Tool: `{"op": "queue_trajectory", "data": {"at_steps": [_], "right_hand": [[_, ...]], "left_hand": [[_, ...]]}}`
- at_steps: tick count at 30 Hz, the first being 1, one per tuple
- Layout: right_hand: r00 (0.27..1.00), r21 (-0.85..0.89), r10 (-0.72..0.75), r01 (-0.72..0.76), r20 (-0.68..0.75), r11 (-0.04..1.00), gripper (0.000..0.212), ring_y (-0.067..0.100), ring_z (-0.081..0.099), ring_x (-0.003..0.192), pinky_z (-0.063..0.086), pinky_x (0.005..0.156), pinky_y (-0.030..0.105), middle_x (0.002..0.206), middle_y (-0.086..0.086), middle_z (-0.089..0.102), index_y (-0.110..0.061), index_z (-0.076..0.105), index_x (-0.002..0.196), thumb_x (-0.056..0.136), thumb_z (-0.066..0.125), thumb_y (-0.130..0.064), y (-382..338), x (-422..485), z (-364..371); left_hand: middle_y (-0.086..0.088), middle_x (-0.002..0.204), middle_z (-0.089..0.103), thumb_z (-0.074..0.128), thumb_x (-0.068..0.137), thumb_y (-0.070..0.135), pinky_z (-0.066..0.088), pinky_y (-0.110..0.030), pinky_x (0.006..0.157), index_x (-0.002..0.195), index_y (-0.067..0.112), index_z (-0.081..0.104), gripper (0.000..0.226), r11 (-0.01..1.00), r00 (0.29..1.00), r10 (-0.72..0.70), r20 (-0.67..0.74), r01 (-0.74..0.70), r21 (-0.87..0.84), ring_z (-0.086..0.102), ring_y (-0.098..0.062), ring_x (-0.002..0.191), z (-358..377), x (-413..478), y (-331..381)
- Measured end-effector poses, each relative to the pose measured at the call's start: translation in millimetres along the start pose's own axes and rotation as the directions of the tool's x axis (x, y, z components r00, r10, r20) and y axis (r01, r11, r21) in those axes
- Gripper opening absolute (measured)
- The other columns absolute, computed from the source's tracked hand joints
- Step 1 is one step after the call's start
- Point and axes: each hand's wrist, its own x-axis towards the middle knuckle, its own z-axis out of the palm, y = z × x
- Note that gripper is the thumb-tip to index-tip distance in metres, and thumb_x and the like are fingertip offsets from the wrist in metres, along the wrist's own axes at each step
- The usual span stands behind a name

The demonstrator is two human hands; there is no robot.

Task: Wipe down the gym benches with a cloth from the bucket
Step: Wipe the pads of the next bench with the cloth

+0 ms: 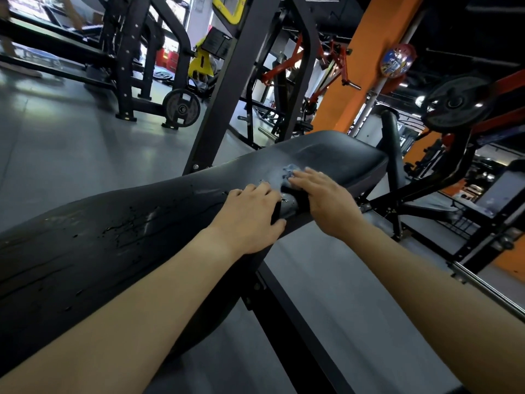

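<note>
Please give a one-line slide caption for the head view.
The right hand presses a blue cloth onto the wet black bench while the left hand rests on it.

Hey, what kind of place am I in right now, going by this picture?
Almost certainly a gym's weight area. A long black padded bench fills the foreground, weight plates are loaded on the equipment, and black steel racks stand behind it.
</note>
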Motion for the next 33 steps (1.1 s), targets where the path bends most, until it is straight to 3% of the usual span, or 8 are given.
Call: {"op": "queue_trajectory", "data": {"at_steps": [4, 9, 11, 15, 19, 23, 27, 33], "right_hand": [[0.938, 0.072, 0.297, -0.289, -0.181, 0.955, 0.057, 0.021, 0.025, 0.152, 0.016, 0.126, 0.038, 0.155, 0.0, 0.046, -0.017, 0.058, 0.14, 0.093, 0.036, 0.005, 13.5, 1.4, 2.0], [0.734, 0.344, 0.531, -0.412, -0.423, 0.844, 0.057, 0.023, 0.019, 0.154, 0.021, 0.124, 0.049, 0.151, 0.002, 0.051, -0.011, 0.066, 0.129, 0.087, 0.035, 0.011, -39.1, -7.3, 34.4], [0.724, 0.415, 0.526, -0.353, -0.446, 0.838, 0.054, 0.016, 0.015, 0.155, 0.022, 0.125, 0.045, 0.155, -0.005, 0.046, -0.014, 0.065, 0.132, 0.091, 0.035, 0.007, -58.1, -22.1, 47.9], [0.801, 0.343, 0.367, -0.216, -0.473, 0.914, 0.058, 0.014, 0.012, 0.156, 0.027, 0.123, 0.031, 0.161, -0.011, 0.035, -0.019, 0.052, 0.147, 0.096, 0.042, 0.005, -57.3, -49.5, 59.1], [0.739, 0.372, 0.46, -0.299, -0.492, 0.878, 0.063, 0.012, 0.02, 0.154, 0.017, 0.112, 0.004, 0.159, -0.013, 0.038, -0.024, 0.053, 0.146, 0.095, 0.043, 0.012, -24.4, -42.7, 49.7], [0.649, 0.391, 0.519, -0.347, -0.556, 0.852, 0.049, 0.023, 0.039, 0.138, 0.032, 0.112, 0.016, 0.152, -0.012, 0.049, -0.02, 0.058, 0.142, 0.1, 0.047, 0.003, -11.8, -35.0, 45.2], [0.503, 0.522, 0.645, -0.382, -0.575, 0.763, 0.037, 0.018, 0.044, 0.101, 0.045, 0.088, 0.022, 0.142, -0.013, 0.058, -0.017, 0.066, 0.133, 0.101, 0.053, -0.006, -34.5, -31.4, 48.4], [0.692, 0.345, 0.345, -0.145, -0.634, 0.927, 0.037, 0.019, 0.044, 0.092, 0.041, 0.085, 0.02, 0.134, -0.007, 0.064, -0.014, 0.071, 0.125, 0.091, 0.061, -0.002, -70.6, -56.5, 65.9]], "left_hand": [[0.0, 0.14, 0.051, 0.053, 0.1, 0.047, 0.042, -0.046, 0.109, 0.139, 0.02, 0.052, 0.047, 1.0, 1.0, -0.012, 0.024, 0.013, -0.019, 0.05, -0.024, 0.127, 3.1, -4.1, 4.1], [-0.005, 0.14, 0.051, 0.054, 0.1, 0.039, 0.042, -0.045, 0.108, 0.139, 0.018, 0.052, 0.044, 1.0, 1.0, -0.017, 0.02, 0.017, -0.022, 0.049, -0.026, 0.129, 5.1, -4.7, 10.8], [-0.006, 0.138, 0.051, 0.055, 0.1, 0.038, 0.043, -0.045, 0.107, 0.138, 0.018, 0.052, 0.043, 0.999, 1.0, -0.016, 0.014, 0.017, -0.033, 0.05, -0.027, 0.127, 6.7, -3.5, 12.0], [-0.004, 0.135, 0.05, 0.058, 0.098, 0.035, 0.044, -0.043, 0.106, 0.137, 0.018, 0.053, 0.042, 0.997, 1.0, -0.017, -0.023, 0.015, -0.071, 0.049, -0.026, 0.126, 10.7, -3.7, 13.1], [-0.002, 0.14, 0.049, 0.057, 0.099, 0.036, 0.042, -0.041, 0.109, 0.141, 0.019, 0.053, 0.045, 0.996, 0.999, -0.02, -0.046, 0.016, -0.088, 0.048, -0.022, 0.129, 14.8, -6.9, 14.3], [0.0, 0.143, 0.048, 0.057, 0.1, 0.037, 0.038, -0.038, 0.111, 0.144, 0.02, 0.051, 0.047, 0.997, 0.999, -0.025, -0.042, 0.021, -0.08, 0.046, -0.02, 0.132, 14.5, -6.7, 15.3], [0.0, 0.141, 0.049, 0.059, 0.099, 0.036, 0.038, -0.037, 0.109, 0.142, 0.02, 0.052, 0.046, 0.996, 0.998, -0.035, -0.048, 0.031, -0.086, 0.046, -0.02, 0.131, 15.0, -6.0, 18.4], [0.0, 0.128, 0.054, 0.061, 0.094, 0.036, 0.044, -0.038, 0.102, 0.13, 0.019, 0.057, 0.04, 0.995, 0.992, -0.065, -0.107, 0.055, -0.088, 0.051, -0.021, 0.119, 20.6, -4.3, 21.4]]}}
